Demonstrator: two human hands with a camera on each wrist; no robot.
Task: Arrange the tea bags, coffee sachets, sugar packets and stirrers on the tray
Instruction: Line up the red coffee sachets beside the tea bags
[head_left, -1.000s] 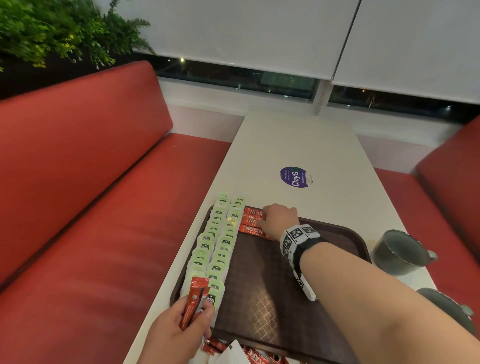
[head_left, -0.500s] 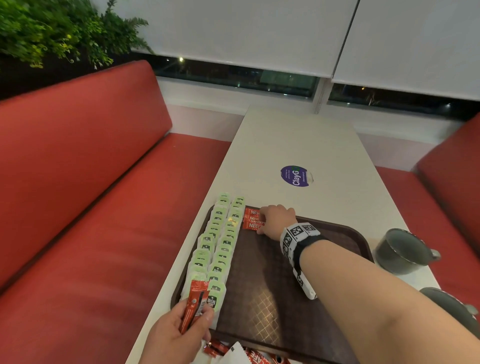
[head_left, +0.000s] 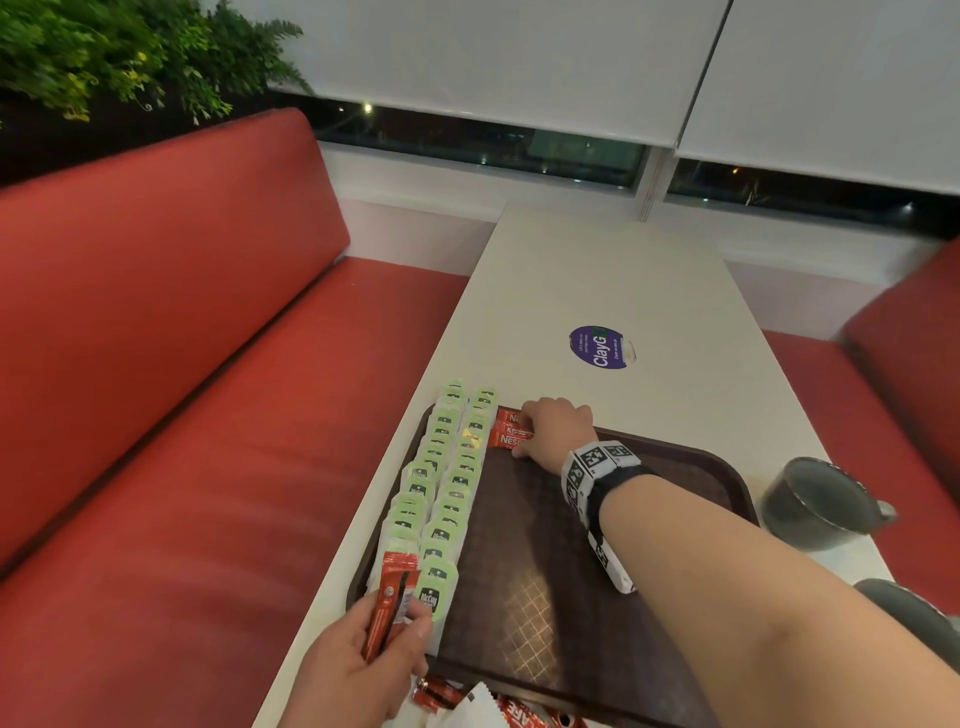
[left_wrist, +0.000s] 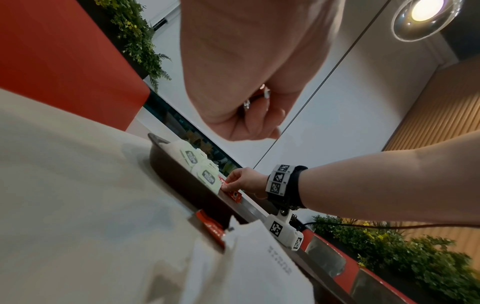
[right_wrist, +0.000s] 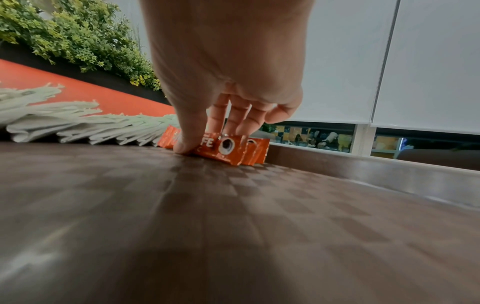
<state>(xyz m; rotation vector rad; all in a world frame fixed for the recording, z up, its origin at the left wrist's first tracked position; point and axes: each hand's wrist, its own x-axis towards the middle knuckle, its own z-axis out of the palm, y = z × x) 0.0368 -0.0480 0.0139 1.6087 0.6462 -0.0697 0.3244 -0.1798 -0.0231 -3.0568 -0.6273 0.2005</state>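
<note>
Right hand (head_left: 556, 428) pinching red coffee sachets (head_left: 511, 432) on tray (head_left: 675, 452), tea bags (head_left: 447, 488) just beside; left hand (head_left: 358, 670) gripping sachet sticks (head_left: 389, 603).

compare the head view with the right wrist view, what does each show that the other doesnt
Only the head view: the left hand holding red coffee sachets, two rows of green tea bags seen from above, the purple table sticker and a dark mug.

Only the right wrist view: the thumb and fingertips pressing the front orange-red sachet, with its printed cup, against the tray's far rim.

Both: the right hand on the placed sachets, the brown tray, the plants and the window blinds.
</note>
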